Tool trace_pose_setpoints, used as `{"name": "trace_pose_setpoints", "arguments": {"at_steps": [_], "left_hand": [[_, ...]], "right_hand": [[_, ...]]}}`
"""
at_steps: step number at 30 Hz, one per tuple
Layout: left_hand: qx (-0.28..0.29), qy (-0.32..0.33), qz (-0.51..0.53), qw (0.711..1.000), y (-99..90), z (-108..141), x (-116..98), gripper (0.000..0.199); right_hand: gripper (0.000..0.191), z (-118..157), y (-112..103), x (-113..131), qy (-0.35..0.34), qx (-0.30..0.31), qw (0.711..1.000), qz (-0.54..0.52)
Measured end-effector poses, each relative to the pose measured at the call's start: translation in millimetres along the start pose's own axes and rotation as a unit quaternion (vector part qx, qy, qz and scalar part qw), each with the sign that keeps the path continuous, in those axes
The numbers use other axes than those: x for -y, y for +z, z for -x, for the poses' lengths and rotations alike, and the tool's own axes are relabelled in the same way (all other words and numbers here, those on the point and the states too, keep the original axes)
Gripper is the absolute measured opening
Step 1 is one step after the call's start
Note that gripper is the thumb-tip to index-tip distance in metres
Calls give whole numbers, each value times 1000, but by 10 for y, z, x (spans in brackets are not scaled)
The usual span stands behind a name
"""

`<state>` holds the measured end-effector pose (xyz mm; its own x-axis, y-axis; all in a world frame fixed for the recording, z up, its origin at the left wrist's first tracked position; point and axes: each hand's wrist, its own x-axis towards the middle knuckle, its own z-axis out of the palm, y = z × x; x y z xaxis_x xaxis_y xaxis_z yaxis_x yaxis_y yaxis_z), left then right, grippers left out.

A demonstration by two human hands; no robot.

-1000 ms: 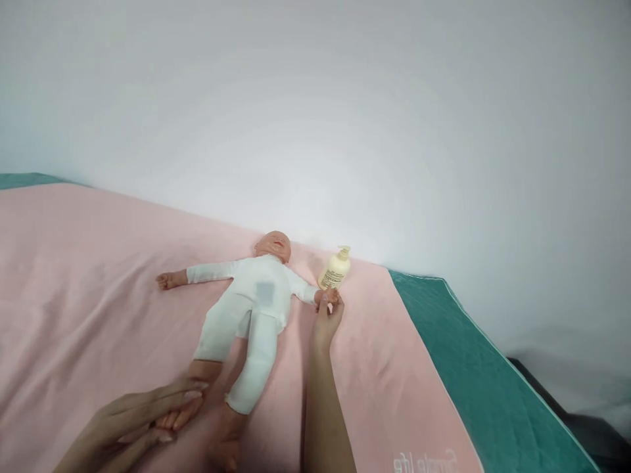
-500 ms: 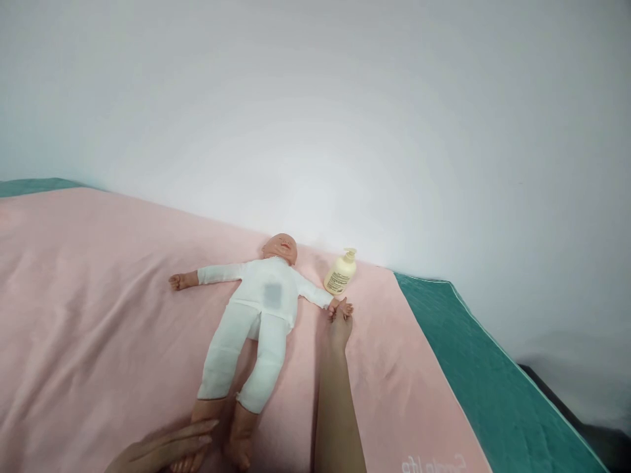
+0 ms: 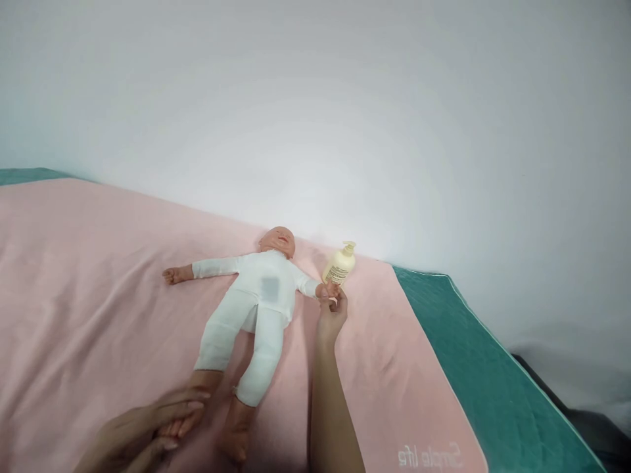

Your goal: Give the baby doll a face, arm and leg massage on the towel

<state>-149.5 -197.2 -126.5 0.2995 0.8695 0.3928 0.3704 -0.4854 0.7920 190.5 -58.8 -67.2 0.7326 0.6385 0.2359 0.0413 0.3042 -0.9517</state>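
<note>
A baby doll (image 3: pixel 269 279) with a white cloth body and a grey square on its chest lies face up on a pink blanket. My right hand (image 3: pixel 332 316) pinches the doll's hand on the right side, thumb and fingertips closed around it. At the bottom left, my left hand (image 3: pixel 142 424) has its fingers across the top of the doll's foot (image 3: pixel 183 424) and its thumb below, with the toes between. Just behind my right hand stands a pale yellow pump bottle (image 3: pixel 340 264), its label partly covered by the doll's fingers.
The pink blanket (image 3: pixel 98 282) has white lettering near its lower right corner. Green fabric (image 3: pixel 458 348) shows beyond its edges. A pale wall (image 3: pixel 315 118) rises behind, and something dark (image 3: pixel 591 430) sits at the lower right.
My right hand has shifted slightly upward with the doll's hand, and its fingers now show more. My left hand has moved a little left, its thumb now visible under the foot. The view has shifted slightly.
</note>
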Motion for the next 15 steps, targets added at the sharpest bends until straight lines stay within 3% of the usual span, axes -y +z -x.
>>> {"name": "trace_pose_setpoints", "arguments": {"at_steps": [5, 8, 15], "left_hand": [[-60, -5, 14, 998, -23, -380, -236, 25], [-85, -10, 35, 996, -11, -703, -360, 24], [-93, -30, 127, 987, 96, -1322, -443, 30]], "right_hand": [[35, 247, 130, 40, -130, 122, 983, 43], [31, 321, 144, -4, -215, 187, 956, 67], [33, 347, 165, -69, -333, 294, 885, 142]]}}
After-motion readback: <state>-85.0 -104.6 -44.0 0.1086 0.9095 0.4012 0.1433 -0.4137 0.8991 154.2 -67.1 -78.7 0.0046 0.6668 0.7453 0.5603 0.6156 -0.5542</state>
